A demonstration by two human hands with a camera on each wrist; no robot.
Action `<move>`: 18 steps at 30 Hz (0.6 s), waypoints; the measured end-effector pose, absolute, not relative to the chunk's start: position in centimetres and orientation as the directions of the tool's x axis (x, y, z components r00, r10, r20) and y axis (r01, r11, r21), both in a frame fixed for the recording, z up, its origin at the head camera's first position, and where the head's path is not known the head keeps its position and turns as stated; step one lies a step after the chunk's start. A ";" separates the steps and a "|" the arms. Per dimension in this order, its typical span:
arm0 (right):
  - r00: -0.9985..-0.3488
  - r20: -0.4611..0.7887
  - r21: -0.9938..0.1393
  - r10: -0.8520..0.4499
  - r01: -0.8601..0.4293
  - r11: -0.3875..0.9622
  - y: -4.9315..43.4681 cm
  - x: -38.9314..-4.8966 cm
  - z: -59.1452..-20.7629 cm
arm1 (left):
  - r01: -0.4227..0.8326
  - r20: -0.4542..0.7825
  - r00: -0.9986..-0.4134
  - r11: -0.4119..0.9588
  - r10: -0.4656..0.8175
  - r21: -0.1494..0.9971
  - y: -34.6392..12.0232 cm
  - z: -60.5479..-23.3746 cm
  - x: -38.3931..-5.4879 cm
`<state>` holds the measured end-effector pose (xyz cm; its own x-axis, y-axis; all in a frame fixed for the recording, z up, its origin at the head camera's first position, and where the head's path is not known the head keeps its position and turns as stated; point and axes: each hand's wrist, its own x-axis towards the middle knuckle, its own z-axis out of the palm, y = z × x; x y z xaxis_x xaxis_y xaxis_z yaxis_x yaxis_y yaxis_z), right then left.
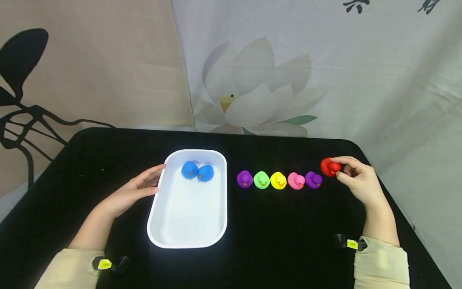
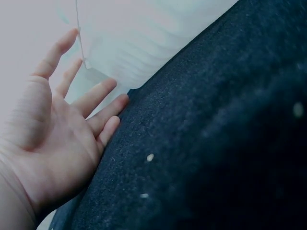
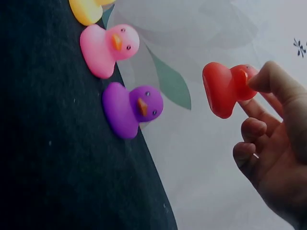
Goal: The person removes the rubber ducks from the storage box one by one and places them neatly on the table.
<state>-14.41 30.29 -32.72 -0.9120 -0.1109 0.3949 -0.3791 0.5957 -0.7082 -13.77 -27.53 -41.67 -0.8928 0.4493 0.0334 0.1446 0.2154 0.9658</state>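
A red rubber duck (image 3: 219,91) is pinched by its head between the thumb and fingers of my right hand (image 1: 359,178), raised above the table in the right wrist view. To its left, a row of ducks stands on the cloth: purple (image 1: 313,180), pink (image 1: 296,181), yellow (image 1: 278,180), green (image 1: 261,180) and another purple one (image 1: 244,179). My left hand (image 1: 135,190) has its fingers extended, the tips at the left rim of a white tray (image 1: 187,241). Inside the tray's far end sit two blue ducks (image 1: 189,169).
Black cloth (image 1: 274,241) covers the table. Behind it hangs a pale curtain (image 1: 361,80) with a printed lotus. A black strap with a yellow tag (image 1: 104,263) circles each sleeve cuff.
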 end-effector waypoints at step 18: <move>-0.948 0.310 -0.687 -0.070 -0.274 0.673 34.4 -16.2 -37.3 | 0.133 0.020 -0.897 0.227 0.441 0.965 -27.5 -41.5 -13.7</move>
<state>-16.22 34.42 -37.33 -0.9482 -0.0701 0.3098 -0.2742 0.6730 -0.6869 -13.67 -27.54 -41.48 -0.8971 0.4414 0.0198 0.1329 0.2268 0.9648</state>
